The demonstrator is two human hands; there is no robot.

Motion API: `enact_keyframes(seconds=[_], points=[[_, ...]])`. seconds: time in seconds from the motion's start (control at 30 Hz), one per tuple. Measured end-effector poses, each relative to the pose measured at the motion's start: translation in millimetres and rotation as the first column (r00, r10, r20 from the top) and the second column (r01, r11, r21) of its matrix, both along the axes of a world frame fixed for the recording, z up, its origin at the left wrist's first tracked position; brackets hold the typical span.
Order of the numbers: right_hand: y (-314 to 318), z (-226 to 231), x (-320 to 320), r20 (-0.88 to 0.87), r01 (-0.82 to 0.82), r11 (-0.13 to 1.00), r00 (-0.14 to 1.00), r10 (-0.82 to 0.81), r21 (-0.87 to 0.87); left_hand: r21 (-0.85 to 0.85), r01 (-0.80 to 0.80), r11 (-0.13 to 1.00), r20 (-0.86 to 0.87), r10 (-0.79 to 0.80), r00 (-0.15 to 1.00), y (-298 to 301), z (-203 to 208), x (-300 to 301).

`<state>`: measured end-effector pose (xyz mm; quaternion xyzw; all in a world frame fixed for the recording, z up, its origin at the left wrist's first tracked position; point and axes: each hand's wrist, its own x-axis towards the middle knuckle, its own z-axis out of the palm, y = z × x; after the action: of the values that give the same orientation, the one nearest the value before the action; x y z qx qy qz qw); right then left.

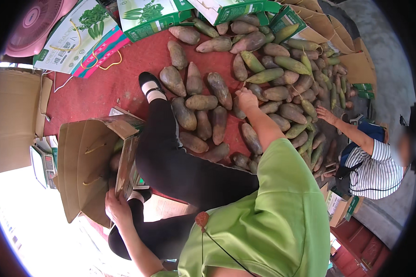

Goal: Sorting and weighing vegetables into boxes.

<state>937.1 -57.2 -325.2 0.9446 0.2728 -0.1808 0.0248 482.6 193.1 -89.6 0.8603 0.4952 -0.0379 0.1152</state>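
Many long radishes, some green and some purplish brown, lie on a red ground covering. Among them is my right hand (248, 100), its fingers curled beside the thin root of a green radish (265, 76); whatever is in the grasp is hidden. An opened cardboard box (85, 161) stands tilted at the left, with radishes (115, 160) partly visible inside. My left hand (118, 207) grips the near edge of this box. Loose brown radishes (185, 114) lie between the box and the main pile (282, 94).
Printed green and white cartons (148, 16) line the far side, near a pink fan (34, 21). Another cardboard box (14, 117) is at far left. A person in a striped shirt (374, 171) reaches to the pile from the right. My bent leg (171, 152) lies between box and pile.
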Motion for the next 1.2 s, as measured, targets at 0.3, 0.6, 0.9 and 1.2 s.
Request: enact_keyframes(seconds=[0.3,0.6,0.9,1.2], points=[[17.5,-15.4,14.0,0.038,-0.318,0.903,0.939,0.343,-0.288,0.012,0.004,1.000,0.014,-0.004,1.000,-2.0,3.8,7.0],[-7.1,-22.1,41.8,-0.290,0.404,0.770,0.911,-0.292,0.494,0.003,-0.009,1.000,0.019,0.009,1.000,2.0,-1.5,2.7],[-29.2,65.2,55.9,-0.648,0.682,0.094,0.723,-0.240,0.725,-0.009,-0.045,0.999,-0.029,0.045,0.999,0.5,0.9,-6.8],[-19.6,184.5,83.3,-0.405,0.419,0.015,0.887,-0.220,0.908,-0.013,0.005,1.000,0.022,-0.005,1.000,3.4,3.3,-0.2]])
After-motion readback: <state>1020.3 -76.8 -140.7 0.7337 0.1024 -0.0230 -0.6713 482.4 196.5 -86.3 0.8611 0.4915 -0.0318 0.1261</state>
